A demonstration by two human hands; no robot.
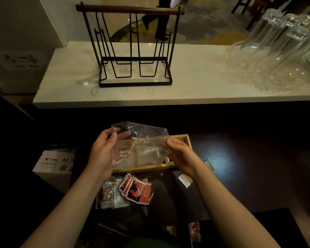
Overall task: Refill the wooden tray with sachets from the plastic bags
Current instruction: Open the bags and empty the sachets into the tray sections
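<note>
Both hands hold a clear plastic bag (140, 144) over the wooden tray (179, 138) at centre frame

The left hand (104, 151) grips the bag's left edge and the right hand (179, 154) pinches its right edge; the thin, crinkled film looks empty, so shaking it out over the tray would be wise. Glossy red sachets (138, 190) and pale packets (111, 196) lie heaped just below the tray's straight, light-wood frame

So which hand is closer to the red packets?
The left hand. It holds the clear plastic bag just above the red packets. The right hand holds the bag's other side, farther off to the right.
</note>
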